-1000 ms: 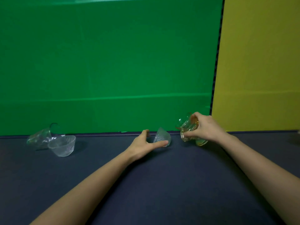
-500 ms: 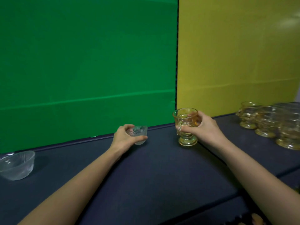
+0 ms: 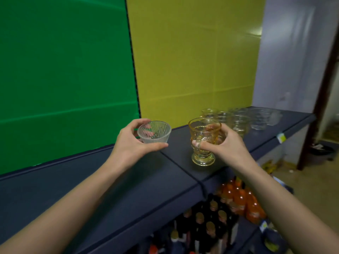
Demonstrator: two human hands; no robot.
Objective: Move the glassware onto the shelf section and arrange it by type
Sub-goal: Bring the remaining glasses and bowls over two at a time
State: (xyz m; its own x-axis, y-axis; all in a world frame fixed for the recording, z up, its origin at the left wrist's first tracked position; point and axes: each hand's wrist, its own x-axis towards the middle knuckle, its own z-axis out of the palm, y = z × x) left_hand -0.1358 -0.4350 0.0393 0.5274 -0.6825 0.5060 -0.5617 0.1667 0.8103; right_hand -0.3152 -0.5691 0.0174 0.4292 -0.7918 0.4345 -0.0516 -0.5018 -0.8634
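Note:
My left hand (image 3: 132,143) grips a small clear ribbed glass bowl (image 3: 155,132), held upright above the dark blue shelf (image 3: 110,180). My right hand (image 3: 225,145) holds an amber footed glass mug (image 3: 203,140) by its side, upright, its foot just over the shelf section in front of the yellow backing. Farther right on that section stand several amber footed glasses (image 3: 236,123) and, beyond them, clear glasses (image 3: 260,118).
Green backing (image 3: 64,70) covers the left section, yellow backing (image 3: 192,57) the right. A seam (image 3: 183,171) divides the two shelf boards. Below the shelf stand dark bottles (image 3: 207,226) and orange bottles (image 3: 245,202). The floor lies at the right.
Both hands have carried the bowl and the amber mug rightward, past the green section to the yellow one. The view has swung right; the left bowl and tipped glass are out of view.

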